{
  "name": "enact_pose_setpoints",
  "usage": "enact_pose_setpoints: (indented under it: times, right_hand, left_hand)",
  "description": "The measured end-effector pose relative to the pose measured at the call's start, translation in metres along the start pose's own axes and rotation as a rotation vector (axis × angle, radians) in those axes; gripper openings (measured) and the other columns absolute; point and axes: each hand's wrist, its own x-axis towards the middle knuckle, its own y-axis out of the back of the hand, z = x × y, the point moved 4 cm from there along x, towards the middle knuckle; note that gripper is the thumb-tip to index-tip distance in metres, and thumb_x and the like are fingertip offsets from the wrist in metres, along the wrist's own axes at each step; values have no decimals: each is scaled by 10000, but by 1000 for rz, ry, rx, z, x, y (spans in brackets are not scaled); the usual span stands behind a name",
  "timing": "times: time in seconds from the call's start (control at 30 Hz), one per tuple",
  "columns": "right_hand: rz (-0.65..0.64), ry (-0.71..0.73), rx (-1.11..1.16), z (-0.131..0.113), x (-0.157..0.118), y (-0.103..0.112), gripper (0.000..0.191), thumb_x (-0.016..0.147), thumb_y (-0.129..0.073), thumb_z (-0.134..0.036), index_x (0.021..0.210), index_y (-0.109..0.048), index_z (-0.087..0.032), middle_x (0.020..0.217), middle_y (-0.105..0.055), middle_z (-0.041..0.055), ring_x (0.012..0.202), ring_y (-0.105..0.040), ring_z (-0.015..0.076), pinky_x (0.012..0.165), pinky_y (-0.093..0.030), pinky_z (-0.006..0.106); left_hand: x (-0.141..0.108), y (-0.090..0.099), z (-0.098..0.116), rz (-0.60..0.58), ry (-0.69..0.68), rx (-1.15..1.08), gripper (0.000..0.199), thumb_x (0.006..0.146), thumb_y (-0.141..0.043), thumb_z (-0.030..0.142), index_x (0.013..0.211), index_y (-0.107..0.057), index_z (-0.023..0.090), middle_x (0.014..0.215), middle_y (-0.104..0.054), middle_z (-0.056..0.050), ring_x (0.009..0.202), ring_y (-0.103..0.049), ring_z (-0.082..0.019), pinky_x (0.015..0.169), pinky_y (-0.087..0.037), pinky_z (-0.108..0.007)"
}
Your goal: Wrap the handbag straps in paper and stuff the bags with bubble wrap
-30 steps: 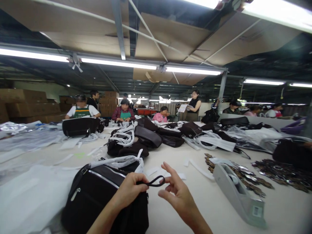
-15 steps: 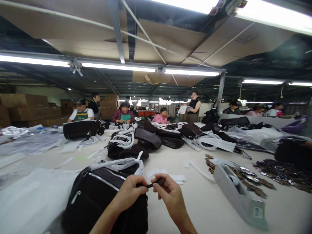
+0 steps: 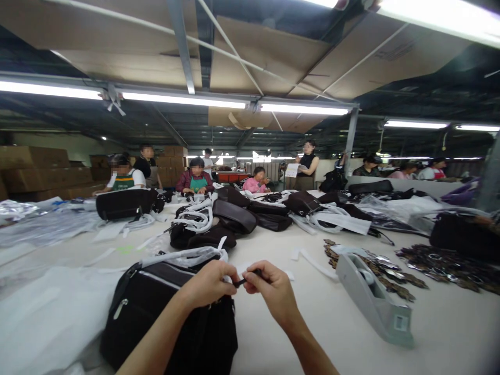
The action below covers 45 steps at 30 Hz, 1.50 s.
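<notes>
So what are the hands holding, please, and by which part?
A black strap, pinched by the left hand and right hand either side of its short visible stretch.

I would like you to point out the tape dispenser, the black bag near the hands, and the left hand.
Dispenser (image 3: 373, 302): head view, on its grey side.
Bag (image 3: 156, 317): head view, on its dark front.
Left hand (image 3: 211, 283): head view, on the back of the hand.

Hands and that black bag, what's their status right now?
Left hand and right hand: pinching dark strap. Black bag: upright on table. Left forearm partly blocks view of bag.
</notes>
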Motion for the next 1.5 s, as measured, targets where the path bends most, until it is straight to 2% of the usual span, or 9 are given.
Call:
enact_pose_setpoints:
  times: [0.1, 0.27, 0.37, 0.53, 0.67, 0.8, 1.0, 1.23, 1.5]
  right_hand:
    - [-22, 7, -34, -12, 13, 2, 433, 678, -805, -566, 811, -677, -174, 648, -718, 22, 612, -689, 180, 635, -594, 311]
    - [-96, -52, -155, -3, 36, 22, 480, 716, -732, -610, 912, -684, -174, 812, -751, 59, 716, -727, 209, 660, -598, 330]
    - [-40, -102, -313, 25, 53, 56, 474, 865, -515, -592, 1045, -665, -181, 1026, -743, 94, 843, -732, 212, 690, -590, 331]
    - [76, -133, -734, 92, 74, 113, 269, 827, -499, -354, 829, -697, -172, 878, -744, 88, 877, -690, 258, 787, -540, 390]
    - [37, -116, -1004, 136, 77, 124, 277, 775, -528, -177, 949, -740, -210, 1054, -749, 77, 1049, -645, 264, 980, -441, 395]
    - [-30, -101, -1158, 159, 81, 124, 314, 753, -598, -140, 1018, -739, -233, 1166, -721, 81, 1123, -601, 276, 988, -416, 370]
    - [-99, -56, -1243, 164, 87, 128, 232, 886, -515, -189, 891, -743, -233, 1025, -740, 76, 1041, -619, 244, 916, -424, 310]
    - [-16, -76, -1279, 161, 88, 134, 203, 882, -506, -220, 866, -708, -204, 913, -724, 91, 917, -643, 246, 810, -423, 318]
    - [-147, 46, -1071, 155, 86, 138, 324, 895, -442, -284, 739, -718, -219, 809, -746, 46, 793, -677, 214, 756, -476, 300]
  left_hand:
    - [13, -10, 4, -50, -22, -104, 203, 664, -566, 238, 789, -715, 178, 735, -658, 7, 708, -547, -170, 694, -396, -262]
    - [18, -25, -5, 101, -10, -196, 218, 763, -504, 303, 659, -639, 166, 631, -601, 1, 644, -495, -151, 658, -344, -270]
    - [13, -21, -15, 156, 20, -273, 237, 765, -530, 343, 661, -645, 164, 636, -612, -6, 645, -482, -149, 667, -337, -275]
    - [9, -14, -31, 221, 70, -389, 283, 779, -561, 411, 771, -683, 156, 663, -637, -12, 638, -468, -147, 657, -334, -272]
    - [15, -16, -41, 232, 98, -440, 304, 768, -590, 442, 757, -681, 153, 647, -630, -14, 620, -464, -143, 638, -325, -270]
    - [24, -20, -49, 226, 139, -500, 308, 742, -600, 441, 792, -688, 151, 611, -629, -11, 593, -460, -142, 625, -313, -274]
    - [31, -26, -51, 214, 171, -479, 275, 736, -589, 423, 761, -678, 164, 598, -636, -9, 581, -469, -142, 625, -322, -281]
    - [33, -27, -50, 211, 174, -526, 263, 717, -595, 404, 752, -679, 158, 598, -646, -14, 589, -502, -146, 635, -347, -282]
    - [33, -29, -52, 200, 205, -522, 322, 702, -593, 440, 787, -700, 148, 586, -632, -11, 584, -487, -149, 640, -330, -287]
